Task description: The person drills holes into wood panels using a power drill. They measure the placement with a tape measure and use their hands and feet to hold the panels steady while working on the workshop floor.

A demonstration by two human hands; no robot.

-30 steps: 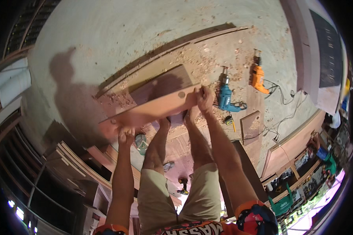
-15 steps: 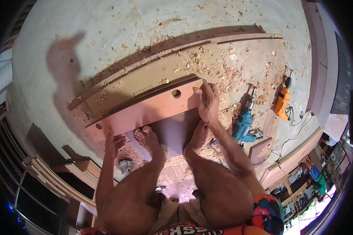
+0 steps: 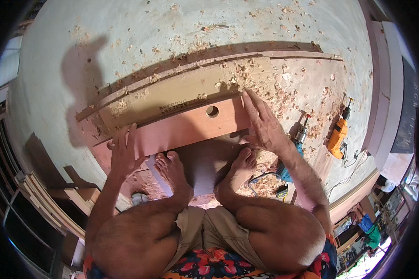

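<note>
A long reddish wooden board (image 3: 181, 125) lies crosswise in front of my feet. A round hole shows near its right end, and a second near the left end is partly hidden by my fingers. My left hand (image 3: 124, 151) grips the left end, fingertips over the far edge and thumb toward the near edge. At the right end, my right hand (image 3: 267, 125) spans the board, fingers at the far corner and thumb low on the near side. Both my bare feet stand on a smooth dark brown panel (image 3: 205, 160) beside the board's near edge.
Beyond the board lies a cardboard sheet (image 3: 146, 104) with wood shavings, and behind it a long wooden strip (image 3: 302, 55). To the right are a teal drill (image 3: 284, 172), partly behind my forearm, and an orange drill (image 3: 338, 135) with cords. Stacked planks (image 3: 51, 204) stand left.
The board has settled from a tilted position to lie flatter. My left hand moved from its near edge up over the left end. My right hand went from pinching the corner to spanning the end.
</note>
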